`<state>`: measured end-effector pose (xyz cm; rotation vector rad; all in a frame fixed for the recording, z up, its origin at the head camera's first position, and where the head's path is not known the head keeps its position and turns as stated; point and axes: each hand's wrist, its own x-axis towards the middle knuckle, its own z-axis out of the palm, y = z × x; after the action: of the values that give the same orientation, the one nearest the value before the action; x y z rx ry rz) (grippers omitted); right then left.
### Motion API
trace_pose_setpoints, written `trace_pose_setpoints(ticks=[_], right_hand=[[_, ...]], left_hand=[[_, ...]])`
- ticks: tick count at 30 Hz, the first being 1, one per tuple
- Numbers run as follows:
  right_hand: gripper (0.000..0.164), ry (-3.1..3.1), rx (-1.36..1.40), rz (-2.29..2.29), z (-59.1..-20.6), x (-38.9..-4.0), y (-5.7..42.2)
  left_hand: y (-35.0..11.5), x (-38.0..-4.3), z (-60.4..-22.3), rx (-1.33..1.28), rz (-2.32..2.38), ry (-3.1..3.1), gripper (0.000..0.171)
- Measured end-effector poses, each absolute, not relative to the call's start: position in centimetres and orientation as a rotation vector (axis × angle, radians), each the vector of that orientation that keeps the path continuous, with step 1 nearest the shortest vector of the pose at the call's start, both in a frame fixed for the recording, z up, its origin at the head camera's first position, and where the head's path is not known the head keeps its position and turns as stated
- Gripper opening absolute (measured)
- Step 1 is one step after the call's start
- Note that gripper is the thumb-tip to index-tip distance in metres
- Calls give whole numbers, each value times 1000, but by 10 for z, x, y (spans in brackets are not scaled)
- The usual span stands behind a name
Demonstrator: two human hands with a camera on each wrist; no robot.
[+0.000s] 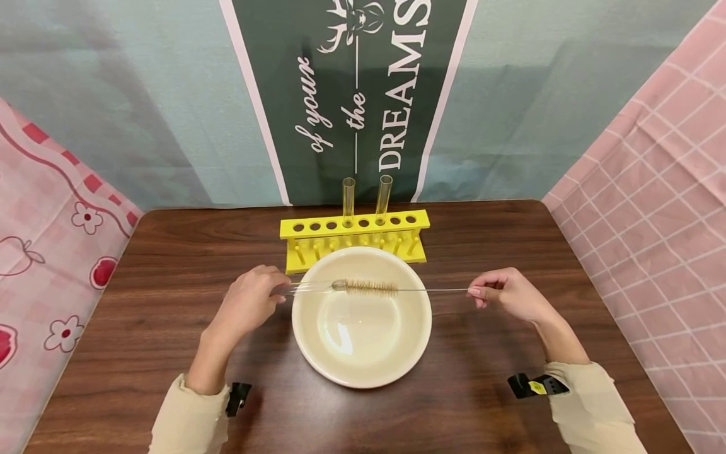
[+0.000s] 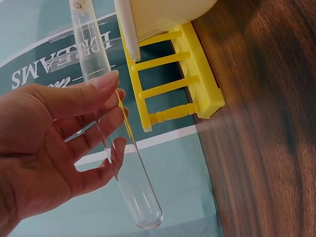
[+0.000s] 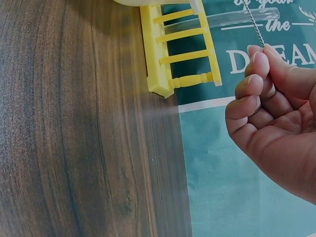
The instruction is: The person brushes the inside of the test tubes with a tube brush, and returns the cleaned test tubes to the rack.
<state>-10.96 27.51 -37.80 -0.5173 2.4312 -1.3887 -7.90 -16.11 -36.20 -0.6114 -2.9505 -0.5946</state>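
My left hand (image 1: 245, 301) holds a clear glass test tube (image 2: 140, 197) between thumb and fingers, its rounded closed end pointing left. A test tube brush (image 1: 371, 288) with pale bristles lies level in line with the tube. Its tip is at the tube's mouth and looks just inside; most of the bristles are outside. Out to the right, my right hand (image 1: 513, 295) pinches the end of the brush's twisted wire (image 3: 255, 24) between thumb and forefinger, the other fingers curled. Tube and brush are above a cream bowl (image 1: 363, 347).
Behind the bowl stands a yellow test tube rack (image 1: 354, 232). Two upright glass tubes, a left one (image 1: 348, 198) and a right one (image 1: 384, 195), stick up from its holes. All rest on a dark wooden table (image 1: 482, 378), with cloth hangings behind and at both sides.
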Motion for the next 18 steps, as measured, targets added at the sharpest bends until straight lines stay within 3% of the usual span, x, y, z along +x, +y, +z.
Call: trace_pose_setpoints(ticks=[11, 18], right_hand=[[9, 2456, -488, -1420, -376, -109, 269], [10, 2448, -469, -1460, -377, -109, 265]], left_hand=[[-159, -76, -357, -705, -449, -2890, 26], [-158, -77, -359, -629, -539, -2914, 24]])
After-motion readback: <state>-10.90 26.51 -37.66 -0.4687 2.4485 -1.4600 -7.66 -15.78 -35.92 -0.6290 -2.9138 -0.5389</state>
